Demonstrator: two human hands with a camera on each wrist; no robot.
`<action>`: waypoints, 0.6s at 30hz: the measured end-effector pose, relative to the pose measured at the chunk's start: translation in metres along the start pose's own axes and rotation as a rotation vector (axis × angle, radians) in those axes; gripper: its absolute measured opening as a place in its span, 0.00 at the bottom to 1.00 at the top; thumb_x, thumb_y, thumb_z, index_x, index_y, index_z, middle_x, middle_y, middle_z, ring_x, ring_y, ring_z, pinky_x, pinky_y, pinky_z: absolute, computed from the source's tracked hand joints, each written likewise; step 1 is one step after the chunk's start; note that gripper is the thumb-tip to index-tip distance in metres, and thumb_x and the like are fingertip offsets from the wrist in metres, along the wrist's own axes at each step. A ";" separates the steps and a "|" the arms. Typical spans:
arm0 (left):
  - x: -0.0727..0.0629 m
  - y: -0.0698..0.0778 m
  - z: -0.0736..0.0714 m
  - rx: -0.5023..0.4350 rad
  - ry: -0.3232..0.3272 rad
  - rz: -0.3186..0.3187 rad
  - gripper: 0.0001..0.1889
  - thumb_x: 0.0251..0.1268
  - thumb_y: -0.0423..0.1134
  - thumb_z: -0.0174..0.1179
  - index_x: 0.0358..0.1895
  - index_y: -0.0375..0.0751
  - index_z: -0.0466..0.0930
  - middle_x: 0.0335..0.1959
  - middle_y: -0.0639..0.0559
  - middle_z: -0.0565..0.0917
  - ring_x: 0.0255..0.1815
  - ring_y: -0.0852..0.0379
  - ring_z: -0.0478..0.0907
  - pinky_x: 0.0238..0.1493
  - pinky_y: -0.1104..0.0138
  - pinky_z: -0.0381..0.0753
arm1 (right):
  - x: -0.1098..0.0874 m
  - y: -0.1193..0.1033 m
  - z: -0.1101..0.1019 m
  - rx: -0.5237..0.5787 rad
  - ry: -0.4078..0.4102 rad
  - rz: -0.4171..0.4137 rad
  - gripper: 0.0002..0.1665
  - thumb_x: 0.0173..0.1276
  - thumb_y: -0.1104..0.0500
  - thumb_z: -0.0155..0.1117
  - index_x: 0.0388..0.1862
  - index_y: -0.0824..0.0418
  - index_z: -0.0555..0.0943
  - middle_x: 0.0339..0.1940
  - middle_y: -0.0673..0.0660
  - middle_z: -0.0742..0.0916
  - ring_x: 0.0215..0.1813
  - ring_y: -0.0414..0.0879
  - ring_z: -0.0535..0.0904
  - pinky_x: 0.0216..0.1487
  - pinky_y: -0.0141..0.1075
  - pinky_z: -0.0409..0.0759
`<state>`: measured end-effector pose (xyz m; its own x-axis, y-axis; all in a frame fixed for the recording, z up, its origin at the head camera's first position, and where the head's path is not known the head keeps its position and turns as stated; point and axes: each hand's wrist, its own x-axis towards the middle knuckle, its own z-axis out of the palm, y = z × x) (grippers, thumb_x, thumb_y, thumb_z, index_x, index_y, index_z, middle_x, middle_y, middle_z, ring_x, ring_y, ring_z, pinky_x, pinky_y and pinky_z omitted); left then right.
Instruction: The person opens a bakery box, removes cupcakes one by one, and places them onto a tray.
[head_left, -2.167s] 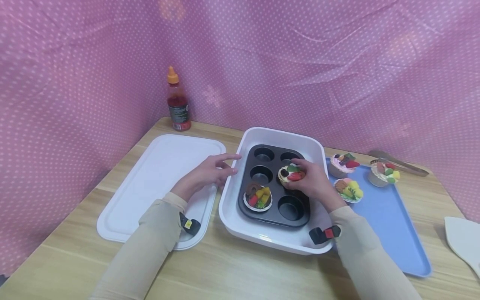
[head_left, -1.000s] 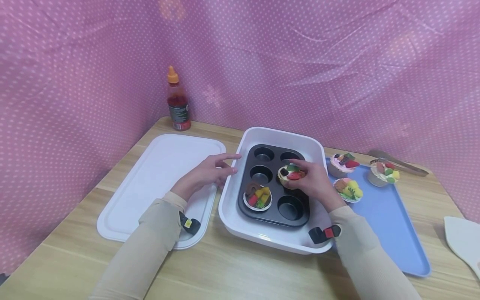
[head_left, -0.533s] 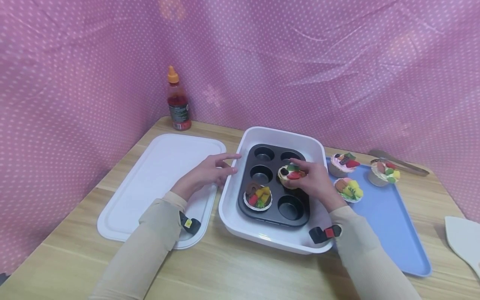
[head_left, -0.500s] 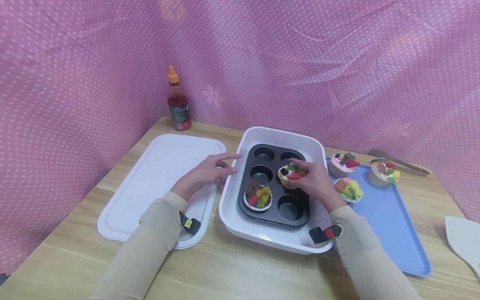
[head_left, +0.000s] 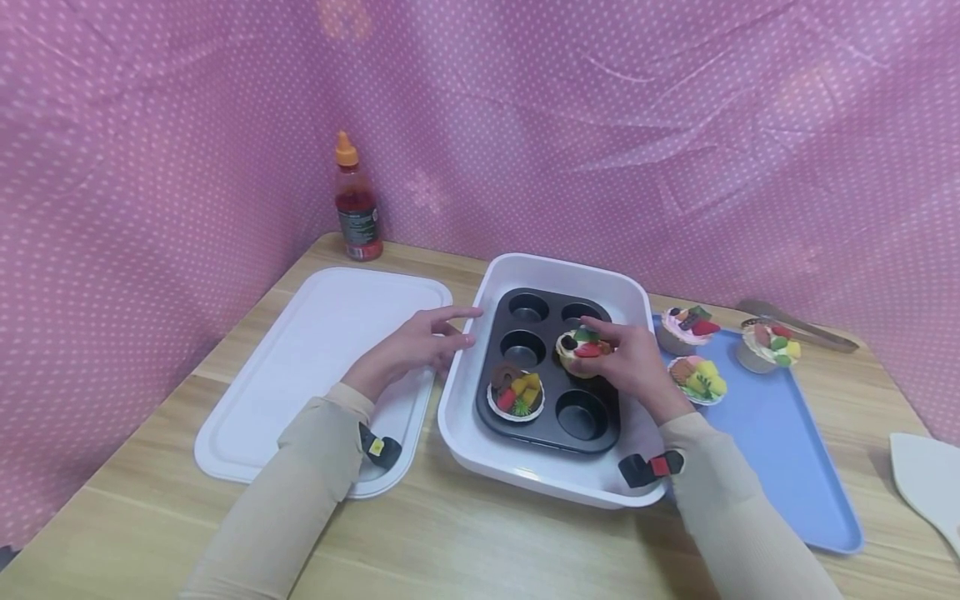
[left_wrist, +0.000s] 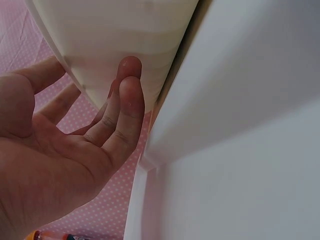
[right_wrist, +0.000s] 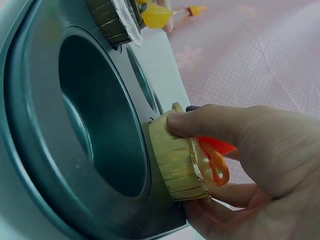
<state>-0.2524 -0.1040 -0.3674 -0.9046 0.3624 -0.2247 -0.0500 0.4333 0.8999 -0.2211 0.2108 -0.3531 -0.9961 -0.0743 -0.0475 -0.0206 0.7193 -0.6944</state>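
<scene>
My right hand (head_left: pixel 630 358) pinches a cupcake (head_left: pixel 583 350) with strawberry and dark berry topping between thumb and fingers. The cupcake sits in a right-hand cup of the black muffin tin (head_left: pixel 551 425). In the right wrist view, its pleated yellowish wrapper (right_wrist: pixel 175 160) shows beside an unfilled cup. Another cupcake (head_left: pixel 516 396) with orange and red fruit stands in the tin's near-left cup. The tin lies inside a white plastic bin (head_left: pixel 525 479). My left hand (head_left: pixel 412 342) rests at the bin's left rim, fingers relaxed; two fingertips lie by the outer wall (left_wrist: pixel 155 30) in the left wrist view.
A white lidlike board (head_left: pixel 300 375) lies left, under my left forearm. A blue tray (head_left: pixel 787 467) on the right bears several cupcakes (head_left: pixel 697 379). Behind it lie tongs (head_left: pixel 798 325). A sauce bottle (head_left: pixel 356 208) stands at the back left, and a white spatula (head_left: pixel 926 475) far right.
Almost nothing differs. The right hand keeps hold of the same cupcake in the tin, and the left hand stays at the bin's rim.
</scene>
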 end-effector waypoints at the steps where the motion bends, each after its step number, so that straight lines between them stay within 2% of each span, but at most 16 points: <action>1: 0.000 0.000 0.000 0.001 0.000 -0.001 0.28 0.72 0.46 0.62 0.73 0.63 0.70 0.58 0.38 0.77 0.35 0.51 0.82 0.36 0.63 0.86 | 0.000 0.000 0.000 -0.002 0.003 0.000 0.43 0.61 0.51 0.78 0.74 0.53 0.72 0.69 0.66 0.78 0.66 0.62 0.73 0.64 0.56 0.78; 18: 0.000 0.000 0.000 -0.002 -0.001 -0.006 0.28 0.72 0.46 0.62 0.73 0.63 0.70 0.59 0.38 0.77 0.35 0.50 0.83 0.37 0.63 0.87 | -0.001 0.000 -0.001 -0.026 0.016 0.002 0.43 0.59 0.49 0.78 0.73 0.52 0.74 0.67 0.67 0.80 0.62 0.61 0.74 0.59 0.53 0.80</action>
<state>-0.2527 -0.1042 -0.3671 -0.9040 0.3601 -0.2305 -0.0564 0.4341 0.8991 -0.2203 0.2115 -0.3526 -0.9974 -0.0615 -0.0372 -0.0202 0.7372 -0.6754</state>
